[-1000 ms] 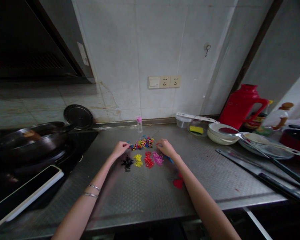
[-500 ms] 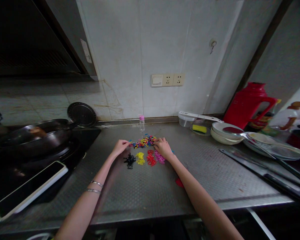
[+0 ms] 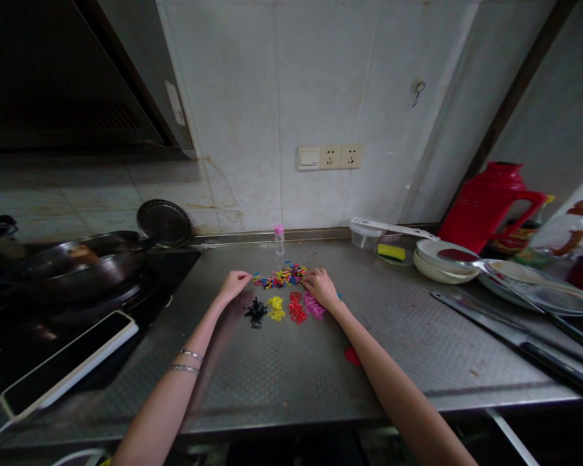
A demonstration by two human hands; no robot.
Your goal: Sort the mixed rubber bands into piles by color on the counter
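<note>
Head view: the fingers (image 3: 245, 278) of the left hand (image 3: 234, 286) are drawn close together at the left end of a mixed heap (image 3: 286, 276) of small coloured bands; whether they pinch one is too small to tell. The right hand (image 3: 322, 288) bends its fingers down at the heap's right end, and I cannot tell whether they are closed on anything. On the near side of the heap, sorted by colour from left to right on the metal worktop (image 3: 252, 382), lie a black pile (image 3: 256, 310), a yellow pile (image 3: 276, 308), a red pile (image 3: 298, 309) and a pink pile (image 3: 314, 307), the last just beside the right hand. Behind the heap stands a small clear bottle (image 3: 279, 246) with a pink cap. A red piece (image 3: 352, 355) shows beside the right forearm. Farther right are a yellow sponge (image 3: 391, 252) and stacked bowls (image 3: 440, 273); a pan (image 3: 85, 278) sits far left.
</note>
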